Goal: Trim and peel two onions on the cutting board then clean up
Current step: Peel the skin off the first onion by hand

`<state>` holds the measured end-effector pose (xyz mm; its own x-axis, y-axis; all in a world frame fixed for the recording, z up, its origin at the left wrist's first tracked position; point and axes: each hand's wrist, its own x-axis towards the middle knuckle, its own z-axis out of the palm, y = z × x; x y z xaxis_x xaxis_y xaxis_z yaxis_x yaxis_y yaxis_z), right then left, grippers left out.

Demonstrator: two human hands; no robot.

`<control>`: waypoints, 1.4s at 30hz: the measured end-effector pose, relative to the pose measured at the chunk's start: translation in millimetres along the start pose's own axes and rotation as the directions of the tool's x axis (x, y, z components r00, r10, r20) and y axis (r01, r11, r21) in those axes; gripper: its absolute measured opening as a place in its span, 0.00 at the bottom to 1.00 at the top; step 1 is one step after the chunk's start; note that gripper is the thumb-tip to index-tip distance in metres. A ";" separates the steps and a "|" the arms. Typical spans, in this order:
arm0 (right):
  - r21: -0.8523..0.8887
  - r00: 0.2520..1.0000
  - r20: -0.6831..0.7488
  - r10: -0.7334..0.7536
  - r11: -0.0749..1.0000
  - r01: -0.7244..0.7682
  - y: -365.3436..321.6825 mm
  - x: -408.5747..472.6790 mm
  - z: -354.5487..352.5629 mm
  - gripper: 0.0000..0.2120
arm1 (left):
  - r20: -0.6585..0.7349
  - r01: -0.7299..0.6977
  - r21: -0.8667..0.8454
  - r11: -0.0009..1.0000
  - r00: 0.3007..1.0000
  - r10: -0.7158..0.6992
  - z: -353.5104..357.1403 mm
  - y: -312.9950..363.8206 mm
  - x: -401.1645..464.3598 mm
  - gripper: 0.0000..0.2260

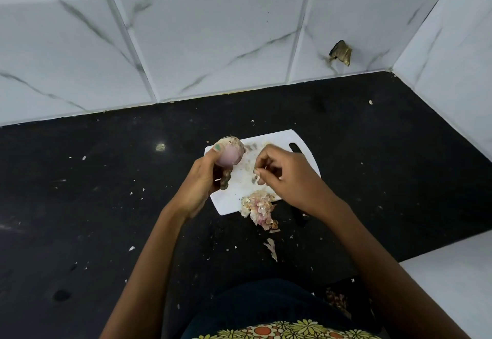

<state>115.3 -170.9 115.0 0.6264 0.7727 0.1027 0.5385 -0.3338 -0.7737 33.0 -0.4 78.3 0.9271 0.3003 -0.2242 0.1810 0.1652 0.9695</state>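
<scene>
At the centre of the frame the left hand (205, 176) grips an onion (229, 151) above the left edge of the white cutting board (229, 200), fingers curled round its lower half. The right hand (282, 172) hovers over the board with fingertips drawn together, seemingly pinching a scrap of skin (too small to be sure). Peeling looks to be the step in hand; it would go best by catching a loose edge at the ragged top and pulling down in broad strips while the left hand turns the bulb. The onion is smooth, pale pink and rounded, its top papery and frayed. A heap of peelings (258, 207) lies crumpled at the board's lower edge, flakes scattered on the glossy black counter (93, 205).
</scene>
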 end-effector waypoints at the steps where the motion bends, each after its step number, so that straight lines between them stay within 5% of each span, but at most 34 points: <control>1: 0.038 0.999 -0.039 -0.014 0.999 0.015 -3.4 1.1 -0.9 0.07 | 0.001 0.012 -0.009 1.000 1.000 -0.012 0.3 0.6 -0.1 0.33; 9: 0.040 0.999 -0.005 -0.040 0.998 0.040 -9.1 3.2 -2.8 0.06 | 0.023 0.024 -0.084 0.996 0.999 -0.022 1.6 3.0 -2.2 0.41; 14: 0.092 0.994 -0.091 -0.058 0.994 0.066 -16.6 6.9 -3.8 0.08 | 0.037 0.022 -0.058 0.998 0.999 -0.020 3.6 4.3 -4.7 0.22; 23: 0.201 0.969 -0.248 0.023 0.979 0.028 -20.3 15.0 10.2 0.11 | 0.068 -0.095 0.068 0.993 0.994 0.091 7.9 9.7 -6.3 0.13; 42: 0.286 0.962 -0.271 0.033 0.957 0.047 -12.0 12.7 5.0 0.07 | 0.012 -0.045 0.004 0.999 0.999 0.045 9.9 9.1 -9.6 0.17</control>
<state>114.0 -154.4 122.5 0.7732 0.5861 0.2421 0.3838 -0.1287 -0.9144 29.0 -11.1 90.3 0.9382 0.2961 -0.1790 0.1401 0.1479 0.9790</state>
